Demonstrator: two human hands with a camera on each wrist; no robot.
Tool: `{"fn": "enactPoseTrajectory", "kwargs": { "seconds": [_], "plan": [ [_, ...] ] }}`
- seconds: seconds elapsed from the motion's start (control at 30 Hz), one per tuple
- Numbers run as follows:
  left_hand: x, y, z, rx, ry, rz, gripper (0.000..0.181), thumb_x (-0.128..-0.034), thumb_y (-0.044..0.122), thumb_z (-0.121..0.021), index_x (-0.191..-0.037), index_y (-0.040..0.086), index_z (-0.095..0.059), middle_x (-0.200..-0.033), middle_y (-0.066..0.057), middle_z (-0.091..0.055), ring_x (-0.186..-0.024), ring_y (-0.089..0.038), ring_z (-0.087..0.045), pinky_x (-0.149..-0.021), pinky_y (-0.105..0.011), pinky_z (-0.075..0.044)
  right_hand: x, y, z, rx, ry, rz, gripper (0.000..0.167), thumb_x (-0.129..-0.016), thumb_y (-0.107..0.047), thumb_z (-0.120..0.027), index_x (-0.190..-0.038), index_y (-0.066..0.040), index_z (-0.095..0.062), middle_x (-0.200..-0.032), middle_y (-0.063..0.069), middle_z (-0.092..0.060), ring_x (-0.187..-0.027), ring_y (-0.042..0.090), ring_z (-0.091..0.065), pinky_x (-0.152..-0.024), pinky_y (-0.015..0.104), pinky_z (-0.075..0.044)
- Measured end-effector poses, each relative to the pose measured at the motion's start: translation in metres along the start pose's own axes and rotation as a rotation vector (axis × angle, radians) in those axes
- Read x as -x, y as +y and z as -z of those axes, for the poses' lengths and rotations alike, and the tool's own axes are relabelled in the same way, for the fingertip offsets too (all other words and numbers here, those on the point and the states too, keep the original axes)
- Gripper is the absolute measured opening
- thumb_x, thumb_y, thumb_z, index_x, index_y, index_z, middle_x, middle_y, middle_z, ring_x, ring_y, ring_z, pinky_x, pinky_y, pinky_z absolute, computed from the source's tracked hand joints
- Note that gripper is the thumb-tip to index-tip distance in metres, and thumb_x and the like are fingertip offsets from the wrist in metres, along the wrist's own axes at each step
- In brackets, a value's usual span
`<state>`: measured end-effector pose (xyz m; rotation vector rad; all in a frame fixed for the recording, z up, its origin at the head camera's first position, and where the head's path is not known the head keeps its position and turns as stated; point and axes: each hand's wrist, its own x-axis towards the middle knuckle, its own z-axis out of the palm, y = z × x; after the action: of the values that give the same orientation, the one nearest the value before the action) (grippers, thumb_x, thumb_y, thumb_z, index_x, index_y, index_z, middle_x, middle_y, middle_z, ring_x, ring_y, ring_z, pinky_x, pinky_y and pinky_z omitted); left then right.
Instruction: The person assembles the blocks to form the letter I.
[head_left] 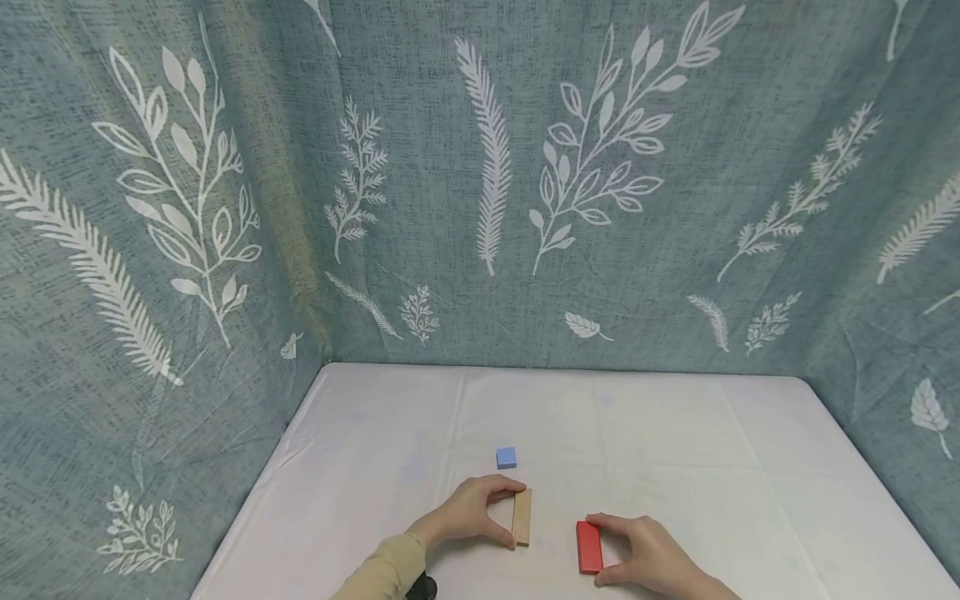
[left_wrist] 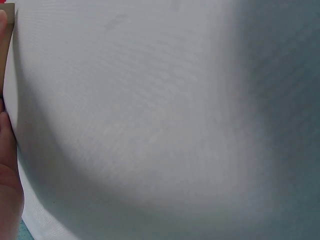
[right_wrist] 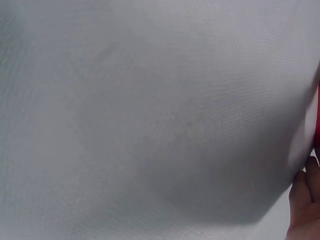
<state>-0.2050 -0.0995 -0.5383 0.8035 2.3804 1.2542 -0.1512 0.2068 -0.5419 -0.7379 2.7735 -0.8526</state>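
Note:
My left hand (head_left: 480, 510) pinches a plain wooden block (head_left: 522, 517) by its two ends, thumb at the near end and fingers at the far end. To the right, my right hand (head_left: 637, 550) holds a red block (head_left: 589, 547) the same way, end to end. The two blocks lie apart, each long side pointing away from me. Beyond the left hand a small blue block (head_left: 506, 457) sits on the table. At the left edge of the left wrist view shows part of the wooden block (left_wrist: 7, 55); a sliver of the red block (right_wrist: 318, 117) shows in the right wrist view.
A white cloth (head_left: 645, 442) covers the table. Blue-green curtains (head_left: 435, 200) with white leaf prints hang behind it and along both sides. A small black object (head_left: 422, 587) is partly visible beside the left sleeve (head_left: 390, 567).

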Motion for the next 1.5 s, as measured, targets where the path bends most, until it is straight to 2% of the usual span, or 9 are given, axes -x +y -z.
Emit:
{"fn": "enactPoseTrajectory", "kwargs": {
  "seconds": [0.53, 0.67, 0.83, 0.9, 1.1, 1.27, 1.5],
  "plan": [
    [0.001, 0.001, 0.0, 0.011, -0.001, -0.007, 0.07, -0.0639, 0.018, -0.087, -0.127, 0.007, -0.059, -0.129, -0.007, -0.06, -0.124, -0.017, -0.055, -0.106, -0.015, -0.042, 0.0, -0.001, 0.002, -0.011, -0.04, 0.004, 0.083, -0.065, -0.063, -0.074, -0.133, -0.016, -0.056, -0.127, -0.003, -0.064, -0.117, 0.011, -0.058, -0.094, 0.031, -0.054],
    [0.001, 0.001, 0.0, 0.007, 0.0, -0.006, 0.07, -0.0638, 0.018, -0.088, -0.126, 0.008, -0.059, -0.129, -0.006, -0.06, -0.124, -0.017, -0.056, -0.106, -0.015, -0.042, 0.002, -0.001, 0.006, -0.021, -0.011, 0.045, 0.078, -0.068, -0.058, -0.075, -0.13, -0.014, -0.058, -0.124, -0.004, -0.065, -0.115, 0.008, -0.058, -0.094, 0.029, -0.054],
    [0.001, 0.001, 0.0, 0.004, 0.0, -0.004, 0.07, -0.0639, 0.018, -0.087, -0.126, 0.008, -0.059, -0.129, -0.006, -0.061, -0.123, -0.016, -0.056, -0.106, -0.016, -0.042, 0.004, -0.003, 0.01, -0.045, 0.1, 0.174, 0.058, -0.074, -0.039, -0.078, -0.121, -0.007, -0.065, -0.114, 0.002, -0.07, -0.109, 0.008, -0.063, -0.086, 0.028, -0.058],
    [0.001, 0.001, 0.0, 0.003, 0.002, -0.006, 0.07, -0.0638, 0.018, -0.088, -0.126, 0.008, -0.059, -0.129, -0.006, -0.061, -0.123, -0.017, -0.056, -0.105, -0.016, -0.042, 0.004, -0.005, 0.011, -0.074, 0.117, 0.202, 0.051, -0.076, -0.032, -0.078, -0.118, -0.005, -0.066, -0.112, 0.006, -0.071, -0.107, 0.009, -0.065, -0.082, 0.03, -0.06],
    [0.002, 0.002, 0.001, 0.004, 0.001, -0.011, 0.069, -0.0642, 0.017, -0.087, -0.126, 0.007, -0.059, -0.129, -0.007, -0.061, -0.123, -0.018, -0.056, -0.105, -0.016, -0.043, 0.002, -0.01, 0.014, -0.197, 0.018, 0.089, 0.044, -0.08, -0.034, -0.075, -0.118, -0.012, -0.068, -0.113, 0.007, -0.07, -0.106, 0.01, -0.065, -0.081, 0.039, -0.06],
    [0.001, 0.0, 0.001, 0.006, -0.004, -0.009, 0.069, -0.0643, 0.018, -0.087, -0.127, 0.008, -0.059, -0.129, -0.006, -0.06, -0.124, -0.017, -0.055, -0.105, -0.016, -0.042, 0.002, -0.012, 0.009, -0.242, -0.026, 0.011, 0.047, -0.079, -0.04, -0.074, -0.118, -0.016, -0.068, -0.113, 0.006, -0.07, -0.107, 0.015, -0.065, -0.083, 0.044, -0.058],
    [0.001, -0.002, 0.0, -0.012, 0.0, -0.018, 0.071, -0.0634, 0.02, -0.088, -0.127, 0.009, -0.059, -0.129, -0.005, -0.061, -0.123, -0.016, -0.056, -0.106, -0.017, -0.042, 0.002, -0.01, 0.003, -0.257, -0.008, 0.045, 0.047, -0.079, -0.04, -0.073, -0.117, -0.015, -0.069, -0.113, 0.005, -0.07, -0.108, 0.009, -0.063, -0.085, 0.039, -0.059]
  ]
}}
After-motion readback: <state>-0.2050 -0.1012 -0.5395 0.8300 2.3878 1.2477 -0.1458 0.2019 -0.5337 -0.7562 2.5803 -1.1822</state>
